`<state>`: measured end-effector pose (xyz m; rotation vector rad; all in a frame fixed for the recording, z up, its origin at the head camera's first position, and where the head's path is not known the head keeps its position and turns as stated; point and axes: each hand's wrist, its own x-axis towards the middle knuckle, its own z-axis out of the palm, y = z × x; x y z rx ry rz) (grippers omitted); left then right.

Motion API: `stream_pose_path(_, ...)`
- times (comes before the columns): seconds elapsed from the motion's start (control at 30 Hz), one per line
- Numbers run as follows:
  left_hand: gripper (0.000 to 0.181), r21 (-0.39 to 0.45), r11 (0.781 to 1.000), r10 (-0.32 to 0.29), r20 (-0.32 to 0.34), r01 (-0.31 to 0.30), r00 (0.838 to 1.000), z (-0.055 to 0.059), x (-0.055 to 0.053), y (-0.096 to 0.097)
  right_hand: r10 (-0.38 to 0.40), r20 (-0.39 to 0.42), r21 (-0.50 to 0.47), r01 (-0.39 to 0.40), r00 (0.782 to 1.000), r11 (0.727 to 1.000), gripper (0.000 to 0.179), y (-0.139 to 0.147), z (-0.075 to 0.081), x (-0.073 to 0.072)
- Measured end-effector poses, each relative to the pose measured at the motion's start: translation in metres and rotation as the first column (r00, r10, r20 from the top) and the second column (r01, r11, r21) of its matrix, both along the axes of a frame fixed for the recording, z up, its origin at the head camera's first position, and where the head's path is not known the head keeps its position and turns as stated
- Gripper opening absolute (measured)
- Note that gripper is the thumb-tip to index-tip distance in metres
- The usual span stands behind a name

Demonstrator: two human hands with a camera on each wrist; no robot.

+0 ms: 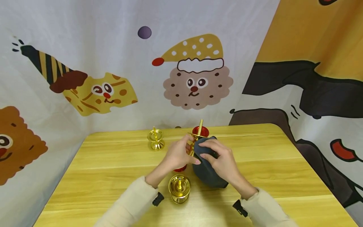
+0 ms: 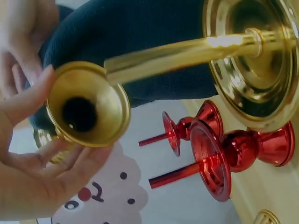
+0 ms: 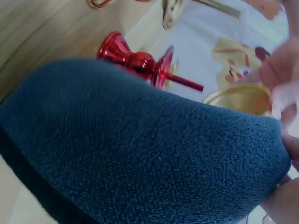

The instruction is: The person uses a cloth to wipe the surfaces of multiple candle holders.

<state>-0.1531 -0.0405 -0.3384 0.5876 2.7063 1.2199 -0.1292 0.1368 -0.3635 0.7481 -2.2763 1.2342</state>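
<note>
My left hand (image 1: 177,154) grips a gold candle holder (image 1: 195,140), tilted in the air; in the left wrist view its hollow base (image 2: 89,105) faces the camera. Thumb and fingers lie on either side of that base. A dark blue cloth (image 1: 208,175) hangs from my right hand (image 1: 222,157), pinched between thumb and fingers against the holder. Most of the holder's stem is hidden by the hands and cloth. In the right wrist view the cloth (image 3: 154,149) covers much of the scene, with the held holder's gold rim (image 3: 240,98) behind it.
A gold candle holder (image 1: 180,189) stands upright at the front, another (image 1: 156,139) at the back left. One red candle holder (image 1: 204,130) is at the table's back edge; a second (image 1: 180,169) is partly hidden under the left hand. A printed curtain (image 1: 113,56) hangs behind the wooden table (image 1: 113,176).
</note>
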Motion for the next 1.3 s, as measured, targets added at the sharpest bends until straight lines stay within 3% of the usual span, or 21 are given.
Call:
stream_pose_path(0.1, 0.066, -0.015, 1.0, -0.012, 0.02, 0.012, 1.0, -0.001, 0.0, 0.0, 0.004, -0.071, 0.069, 0.001, 0.997, 0.998, 0.036, -0.003, -0.001, 0.0)
stream_pose_path(0.17, 0.065, 0.056, 0.998, -0.028, 0.092, 0.023, 0.995, -0.002, -0.002, -0.003, 0.001, -0.062, 0.07, 0.003, 0.998, 0.998, 0.037, -0.002, -0.001, 0.0)
stream_pose_path(0.23, 0.063, 0.176, 0.984, -0.063, 0.183, 0.03, 0.981, -0.002, -0.004, -0.007, 0.002, -0.021, 0.027, -0.001, 1.0, 1.0, 0.036, 0.001, -0.001, -0.001)
stream_pose_path(0.3, 0.061, 0.305, 0.952, -0.118, 0.264, 0.033, 0.957, -0.002, -0.007, -0.012, 0.019, 0.035, -0.049, -0.017, 0.999, 0.999, 0.033, 0.005, -0.001, -0.001)
stream_pose_path(0.4, 0.06, 0.482, 0.875, -0.235, 0.355, 0.038, 0.905, -0.001, -0.009, -0.018, 0.068, 0.115, -0.2, -0.044, 0.991, 0.979, 0.029, 0.01, 0.0, -0.001)
stream_pose_path(0.47, 0.061, 0.549, 0.835, -0.298, 0.383, 0.044, 0.874, 0.0, -0.01, -0.022, 0.089, 0.148, -0.262, -0.048, 0.985, 0.964, 0.027, 0.013, 0.0, -0.001)
stream_pose_path(0.53, 0.062, 0.582, 0.811, -0.336, 0.392, 0.051, 0.856, 0.002, -0.01, -0.024, 0.094, 0.167, -0.285, -0.043, 0.981, 0.958, 0.027, 0.014, -0.001, -0.001)
stream_pose_path(0.57, 0.062, 0.577, 0.814, -0.337, 0.383, 0.061, 0.86, 0.002, -0.009, -0.024, 0.088, 0.174, -0.282, -0.036, 0.981, 0.959, 0.028, 0.014, -0.001, -0.001)
stream_pose_path(0.63, 0.062, 0.531, 0.844, -0.299, 0.358, 0.071, 0.884, 0.003, -0.008, -0.022, 0.07, 0.181, -0.266, -0.02, 0.981, 0.964, 0.028, 0.014, -0.001, -0.001)
stream_pose_path(0.77, 0.063, 0.337, 0.939, -0.148, 0.233, 0.063, 0.961, 0.001, -0.004, -0.013, 0.001, 0.129, -0.159, 0.02, 0.992, 0.987, 0.03, 0.007, 0.002, 0.001)
stream_pose_path(0.87, 0.064, 0.238, 0.97, -0.095, 0.162, 0.055, 0.982, 0.0, -0.002, -0.007, -0.043, 0.043, -0.044, 0.045, 0.998, 0.998, 0.032, 0.003, 0.004, 0.001)
stream_pose_path(0.93, 0.064, 0.257, 0.964, -0.115, 0.178, 0.066, 0.977, -0.001, -0.002, -0.008, -0.033, 0.023, -0.025, 0.033, 0.999, 0.999, 0.032, 0.004, 0.003, 0.001)
stream_pose_path(1.0, 0.061, 0.341, 0.937, -0.169, 0.24, 0.08, 0.956, 0.0, -0.003, -0.012, 0.008, 0.046, -0.07, -0.005, 0.999, 0.998, 0.032, 0.007, 0.003, 0.001)
stream_pose_path(1.13, 0.062, 0.546, 0.833, -0.326, 0.352, 0.09, 0.877, 0.002, -0.004, -0.02, 0.104, 0.129, -0.235, -0.071, 0.986, 0.969, 0.03, 0.016, 0.002, 0.0)
stream_pose_path(1.2, 0.063, 0.589, 0.802, -0.375, 0.369, 0.098, 0.851, 0.002, -0.005, -0.022, 0.126, 0.139, -0.276, -0.084, 0.982, 0.957, 0.03, 0.018, 0.002, 0.0)
stream_pose_path(1.27, 0.065, 0.571, 0.815, -0.366, 0.374, 0.099, 0.852, 0.003, -0.004, -0.021, 0.125, 0.132, -0.276, -0.084, 0.983, 0.957, 0.029, 0.018, 0.002, 0.001)
stream_pose_path(1.3, 0.066, 0.536, 0.838, -0.338, 0.367, 0.099, 0.867, 0.002, -0.003, -0.019, 0.117, 0.124, -0.264, -0.081, 0.985, 0.961, 0.029, 0.017, 0.002, 0.001)
